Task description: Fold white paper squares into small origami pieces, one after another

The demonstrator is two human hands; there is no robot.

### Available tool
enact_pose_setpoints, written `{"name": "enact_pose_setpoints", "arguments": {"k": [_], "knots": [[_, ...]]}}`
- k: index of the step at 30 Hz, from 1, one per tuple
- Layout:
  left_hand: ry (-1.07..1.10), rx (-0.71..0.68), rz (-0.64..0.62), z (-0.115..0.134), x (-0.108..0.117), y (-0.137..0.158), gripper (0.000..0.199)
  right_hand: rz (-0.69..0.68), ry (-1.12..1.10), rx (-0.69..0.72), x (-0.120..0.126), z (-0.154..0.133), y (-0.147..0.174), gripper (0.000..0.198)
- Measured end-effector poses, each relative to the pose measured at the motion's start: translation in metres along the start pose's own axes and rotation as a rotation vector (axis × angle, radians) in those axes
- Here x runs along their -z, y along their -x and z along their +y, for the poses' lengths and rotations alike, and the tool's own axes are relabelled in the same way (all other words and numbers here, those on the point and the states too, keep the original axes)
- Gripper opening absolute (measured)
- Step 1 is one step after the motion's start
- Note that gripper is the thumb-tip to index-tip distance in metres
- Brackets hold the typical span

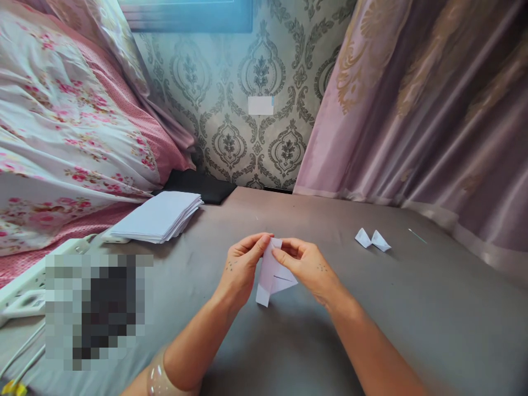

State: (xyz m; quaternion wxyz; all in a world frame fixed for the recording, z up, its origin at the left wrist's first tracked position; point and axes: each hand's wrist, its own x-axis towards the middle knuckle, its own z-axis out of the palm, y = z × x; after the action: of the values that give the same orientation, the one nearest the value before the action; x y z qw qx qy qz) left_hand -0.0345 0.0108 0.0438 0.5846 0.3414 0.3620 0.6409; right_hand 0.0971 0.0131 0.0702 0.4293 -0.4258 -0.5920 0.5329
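Between my two hands is a folded piece of white paper (267, 278), held up above the grey surface. A narrow strip hangs down on its left, and a pointed flap with a dark slit or line sticks out to the right. My left hand (246, 258) pinches the paper's upper left edge between thumb and fingers. My right hand (300, 257) grips it near the top right, its thumb pressed on the front. The fingers behind the paper are partly hidden. Off to the right, two small folded white paper pieces (372, 240) stand side by side.
A stack of white paper (159, 217) lies at the back left, beside a flat black item (202, 187). A white power strip (28, 275) with cables runs along the left edge, near a blurred-out patch (103, 308). Curtains (391, 110) hang at the right over the grey surface (412, 308).
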Motion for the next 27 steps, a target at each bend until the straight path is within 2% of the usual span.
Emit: {"name": "enact_pose_setpoints", "arguments": {"k": [5, 10, 16, 27], "knots": [[0.010, 0.002, 0.018, -0.0023, 0.0013, -0.0010, 0.022, -0.021, 0.023, -0.001, -0.0018, 0.0066, -0.0009, 0.026], [0.051, 0.041, 0.019, -0.0015, 0.0008, -0.0026, 0.026, 0.020, 0.077, 0.007, -0.0017, 0.0106, -0.0030, 0.026], [0.102, 0.081, -0.060, 0.0004, -0.0011, -0.0018, 0.023, 0.076, 0.104, 0.025, -0.0006, 0.0069, -0.0024, 0.028], [0.067, 0.119, -0.039, 0.0003, 0.0029, -0.0028, 0.022, 0.137, 0.244, 0.137, -0.0021, 0.0100, -0.0035, 0.032]]}}
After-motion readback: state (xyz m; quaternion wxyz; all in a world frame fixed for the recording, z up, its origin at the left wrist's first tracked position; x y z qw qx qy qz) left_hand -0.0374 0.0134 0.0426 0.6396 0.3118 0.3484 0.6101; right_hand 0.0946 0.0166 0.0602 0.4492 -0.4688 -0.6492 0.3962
